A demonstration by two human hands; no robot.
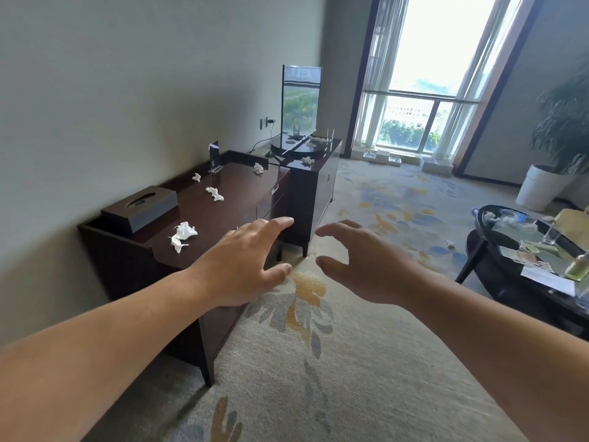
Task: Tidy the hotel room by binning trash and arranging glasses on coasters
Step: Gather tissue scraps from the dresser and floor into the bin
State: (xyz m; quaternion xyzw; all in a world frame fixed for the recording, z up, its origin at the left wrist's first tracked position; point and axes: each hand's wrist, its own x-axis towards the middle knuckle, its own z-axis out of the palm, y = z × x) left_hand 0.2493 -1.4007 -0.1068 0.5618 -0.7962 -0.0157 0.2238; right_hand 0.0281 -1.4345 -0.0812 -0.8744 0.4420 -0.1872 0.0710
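Several crumpled white tissues lie on the dark wooden sideboard [242,186]: a large tissue [183,235] near its front, one in the middle [214,193], and two smaller ones at the back [196,177] [258,168]. Another tissue [307,160] sits on the TV cabinet [314,180]. My left hand [245,263] hovers over the sideboard's front right corner, fingers spread and empty. My right hand [360,263] is held beside it above the carpet, fingers loosely curved, holding nothing. A drinking glass [550,235] stands on the round glass table [487,218] at right, among papers and tissues.
A dark tissue box [140,207] sits on the sideboard's left end, and a small sign holder [214,156] at its back. A television [299,103] stands on the cabinet. A potted plant [541,186] is at far right. One tissue [450,243] lies on the carpet.
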